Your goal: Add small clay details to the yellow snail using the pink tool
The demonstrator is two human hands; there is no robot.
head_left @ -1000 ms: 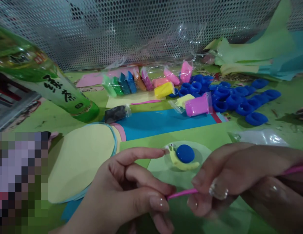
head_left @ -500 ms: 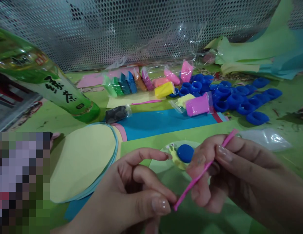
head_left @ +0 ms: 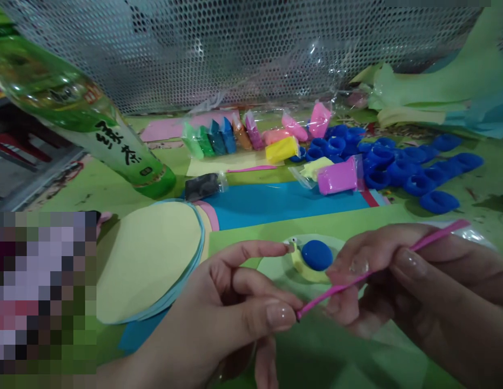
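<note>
My right hand (head_left: 401,275) grips a thin pink plastic clay modelling tool (head_left: 431,237), which slants down to the left. Its tip meets the pinched thumb and finger of my left hand (head_left: 251,302). A tiny dark bit shows at that pinch, too small to name for certain. The left index finger sticks out above. Behind the hands sits a clay snail with a yellow body (head_left: 306,270), a round blue shell (head_left: 316,255) and small eyes on stalks. It rests on a pale green round piece (head_left: 271,265), partly covered by my hands.
A tilted green tea bottle (head_left: 125,146) stands at left, above stacked paper ovals (head_left: 154,259). Wrapped clay lies behind: black (head_left: 201,186), purple (head_left: 337,175), yellow (head_left: 282,149) and other colours. Several blue ring-shaped pieces (head_left: 401,165) are heaped at right, before a perforated metal panel (head_left: 235,59).
The pink tool has swung flatter, its far end moving right with my right hand. Its tip has risen with my left pinch. The whole view has shifted slightly.
</note>
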